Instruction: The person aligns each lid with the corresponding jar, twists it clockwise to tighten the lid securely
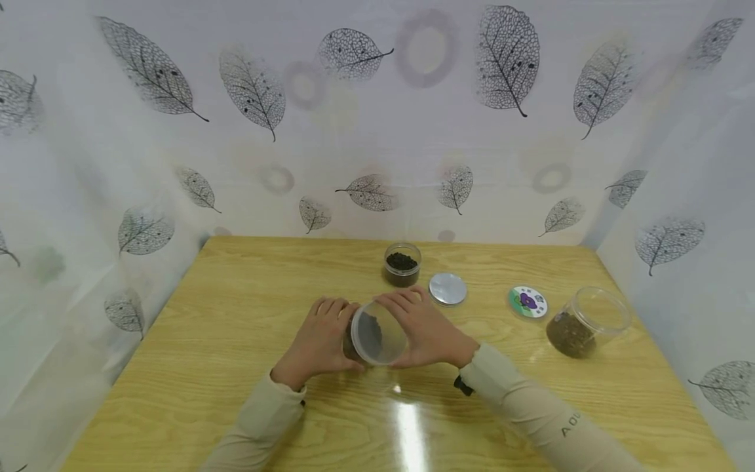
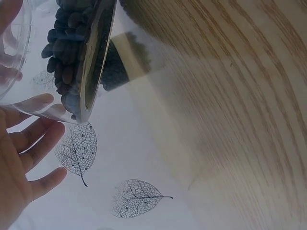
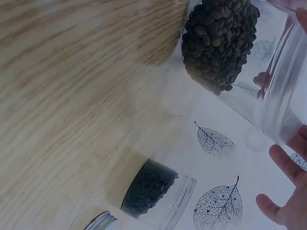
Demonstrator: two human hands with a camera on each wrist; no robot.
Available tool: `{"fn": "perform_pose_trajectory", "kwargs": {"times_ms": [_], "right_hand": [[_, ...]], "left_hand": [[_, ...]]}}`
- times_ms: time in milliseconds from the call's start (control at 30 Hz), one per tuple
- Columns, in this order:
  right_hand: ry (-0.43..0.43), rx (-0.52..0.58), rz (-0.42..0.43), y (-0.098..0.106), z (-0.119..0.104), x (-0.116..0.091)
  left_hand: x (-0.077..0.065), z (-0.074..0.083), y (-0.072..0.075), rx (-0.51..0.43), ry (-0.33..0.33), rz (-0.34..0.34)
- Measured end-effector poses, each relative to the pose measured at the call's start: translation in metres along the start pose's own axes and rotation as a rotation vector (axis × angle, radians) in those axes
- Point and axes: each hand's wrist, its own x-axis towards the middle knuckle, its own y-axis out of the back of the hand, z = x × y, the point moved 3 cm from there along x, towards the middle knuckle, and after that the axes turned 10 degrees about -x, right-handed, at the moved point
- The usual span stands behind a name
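Observation:
Between the two hands is a clear jar of coffee beans [image 3: 218, 43], capped with a translucent lid [image 1: 386, 337]. My left hand [image 1: 321, 337] grips the jar's left side, fingers behind and thumb in front. My right hand [image 1: 427, 328] spans the right of the lid, its fingers at the far edge and thumb at the near edge. In the head view the beans show only dimly through the lid. The left wrist view shows dark beans [image 2: 67, 52] inside the jar wall.
Behind the hands stands a small uncovered jar of dark contents [image 1: 402, 276], beside a silver lid [image 1: 447, 289]. Farther right lie a round flower-printed lid [image 1: 527, 302] and a larger clear jar [image 1: 575, 334] with brown contents. A leaf-patterned sheet [image 1: 366, 131] borders the wooden table [image 1: 248, 288].

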Motion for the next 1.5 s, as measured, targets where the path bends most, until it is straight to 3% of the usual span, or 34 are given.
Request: {"fn": "perform_pose_trajectory", "kwargs": {"times_ms": [467, 1167, 1500], "right_hand": [[-0.065, 0.016, 0.012, -0.0013, 0.0007, 0.0006], [-0.091, 0.074, -0.016, -0.0041, 0.0005, -0.0022], [-0.097, 0.111, -0.087, -0.0048, 0.0017, -0.0012]], "left_hand": [[0.0021, -0.0003, 0.0018, 0.0, 0.002, 0.033], [0.0032, -0.0015, 0.0006, 0.011, 0.017, -0.019], [0.0025, -0.0035, 0.0027, -0.017, 0.047, -0.061]]}}
